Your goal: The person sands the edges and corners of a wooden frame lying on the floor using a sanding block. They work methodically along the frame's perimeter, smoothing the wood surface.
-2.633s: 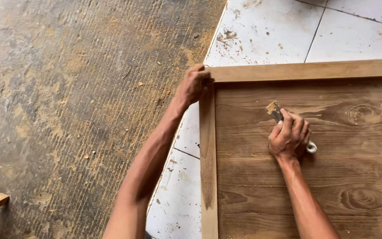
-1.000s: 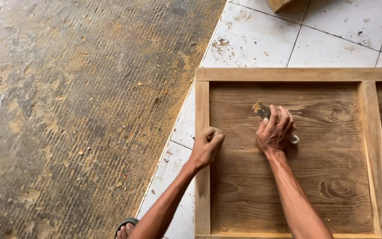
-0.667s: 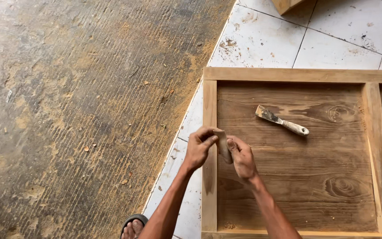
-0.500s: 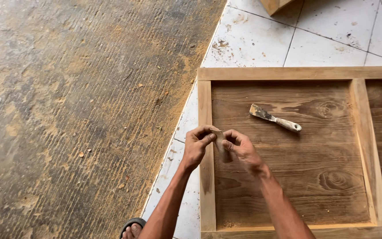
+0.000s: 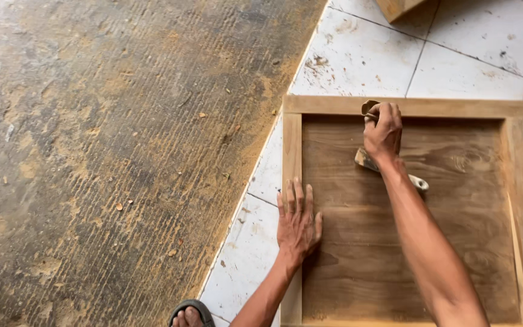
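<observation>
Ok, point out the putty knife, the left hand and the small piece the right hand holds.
putty knife (image 5: 417, 181), head view, pale handle end.
left hand (image 5: 298, 221), head view, back of hand.
small tan piece (image 5: 368, 108), head view, its curled top.

No packages, labels, signs or screens are showing anywhere in this view.
</observation>
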